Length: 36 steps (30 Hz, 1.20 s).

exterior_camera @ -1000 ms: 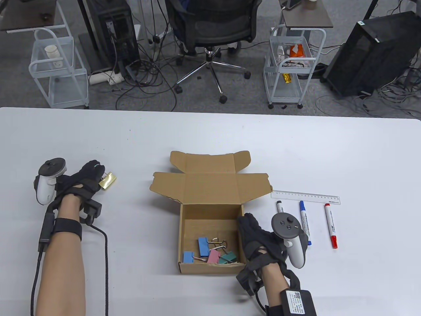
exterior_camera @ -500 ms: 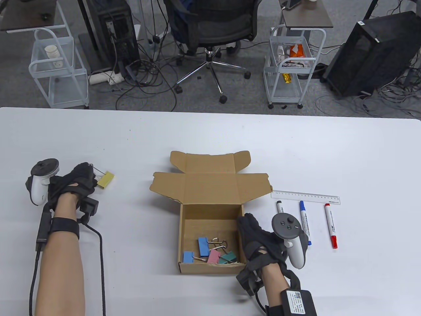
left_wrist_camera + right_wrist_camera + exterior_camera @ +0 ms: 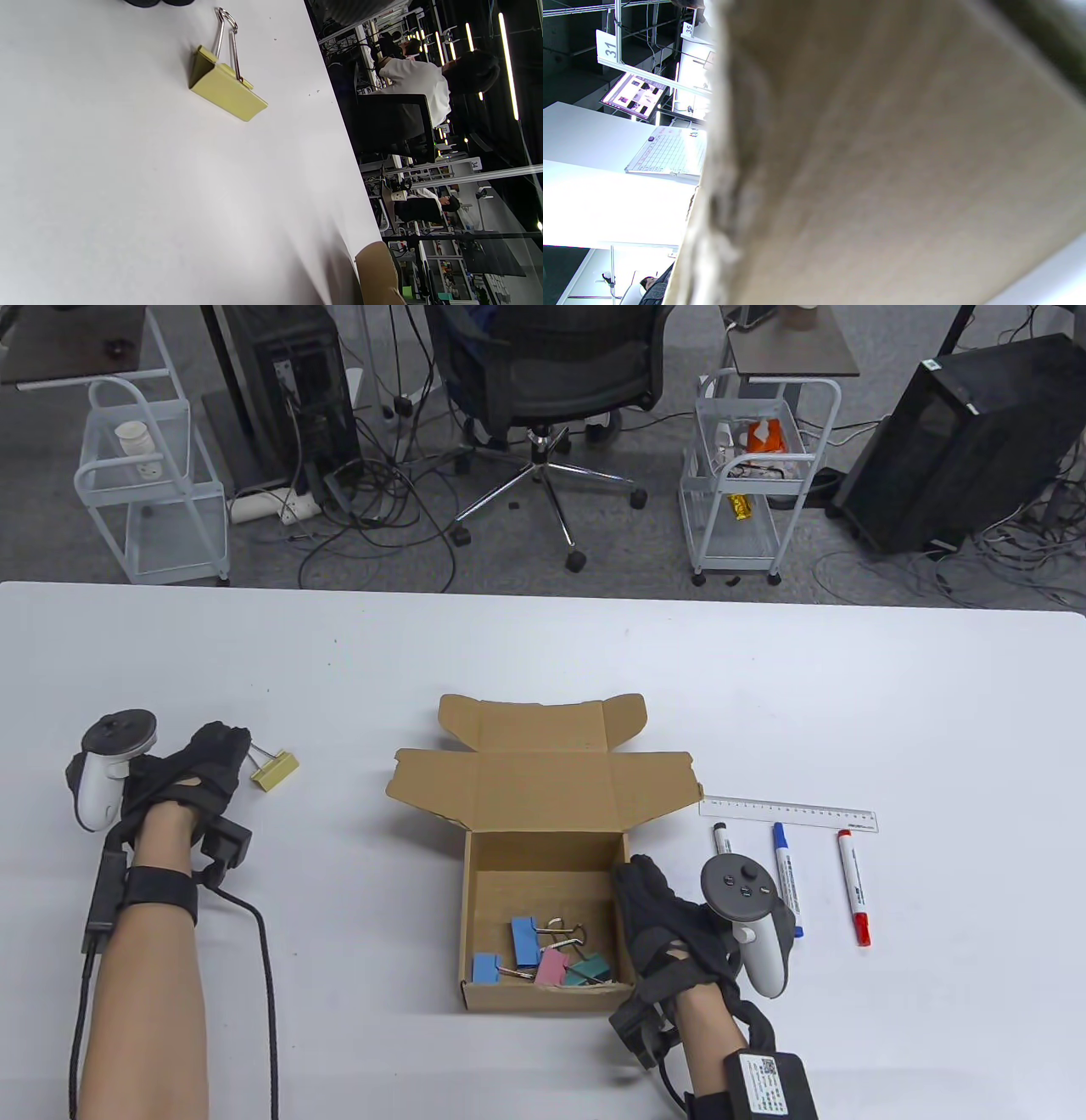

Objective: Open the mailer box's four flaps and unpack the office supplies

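Observation:
The brown mailer box [image 3: 509,780] stands open at the table's middle with its flaps spread away from me. Several binder clips [image 3: 543,954], blue, pink and green, lie in its near end. My right hand [image 3: 640,875] straddles the box's right wall, part of it inside and the rest outside, holding that wall. The right wrist view is filled by blurred cardboard [image 3: 882,169]. A yellow binder clip [image 3: 274,770] lies on the table at the left. My left hand [image 3: 229,742] sits just left of its wire handles. In the left wrist view the yellow clip [image 3: 227,87] lies free of the fingertips [image 3: 144,2].
A clear ruler [image 3: 787,814] lies right of the box. Below it are a black marker [image 3: 724,841], a blue marker [image 3: 786,878] and a red marker [image 3: 853,886]. An office chair [image 3: 551,381] and wire carts stand on the floor beyond the table's far edge.
My left hand has set the yellow clip on the table, let go of it and drawn back slightly to the left. The right hand and the box have stayed still.

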Each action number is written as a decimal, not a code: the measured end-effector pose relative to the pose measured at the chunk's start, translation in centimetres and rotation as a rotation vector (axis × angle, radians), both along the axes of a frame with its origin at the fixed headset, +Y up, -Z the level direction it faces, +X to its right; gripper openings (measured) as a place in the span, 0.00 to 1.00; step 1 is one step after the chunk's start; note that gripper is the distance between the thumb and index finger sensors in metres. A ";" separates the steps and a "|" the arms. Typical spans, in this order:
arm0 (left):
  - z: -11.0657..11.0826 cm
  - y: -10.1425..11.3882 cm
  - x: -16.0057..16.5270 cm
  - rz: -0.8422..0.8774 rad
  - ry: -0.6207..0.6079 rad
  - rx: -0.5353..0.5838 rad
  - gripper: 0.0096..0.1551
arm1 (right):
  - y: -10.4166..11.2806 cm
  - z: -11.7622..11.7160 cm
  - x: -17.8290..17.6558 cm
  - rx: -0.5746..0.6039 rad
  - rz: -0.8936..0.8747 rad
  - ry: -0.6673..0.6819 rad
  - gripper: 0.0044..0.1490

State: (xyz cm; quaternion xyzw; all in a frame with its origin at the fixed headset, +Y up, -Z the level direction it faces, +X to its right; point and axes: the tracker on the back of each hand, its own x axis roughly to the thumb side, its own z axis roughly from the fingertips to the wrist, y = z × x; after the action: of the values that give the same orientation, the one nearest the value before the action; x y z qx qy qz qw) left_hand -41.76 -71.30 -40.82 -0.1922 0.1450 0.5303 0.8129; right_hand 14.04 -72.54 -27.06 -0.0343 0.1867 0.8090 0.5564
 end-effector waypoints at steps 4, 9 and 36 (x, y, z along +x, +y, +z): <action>1.0 1.9 1.0 -0.037 -0.033 0.034 0.45 | 0.0 0.0 0.0 0.000 0.000 0.001 0.50; 2.5 4.9 3.0 -0.062 -0.110 0.114 0.45 | 0.0 0.0 0.0 0.000 0.002 0.004 0.50; 10.6 13.2 17.6 -0.576 -0.615 0.320 0.48 | 0.0 0.0 0.1 0.000 -0.008 0.003 0.50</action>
State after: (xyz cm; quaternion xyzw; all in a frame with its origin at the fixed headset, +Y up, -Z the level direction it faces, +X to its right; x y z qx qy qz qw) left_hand -24.18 -58.10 -30.23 -0.1644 -0.1399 0.2164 0.9522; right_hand 14.11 -72.51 -27.07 -0.0325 0.1875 0.8069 0.5592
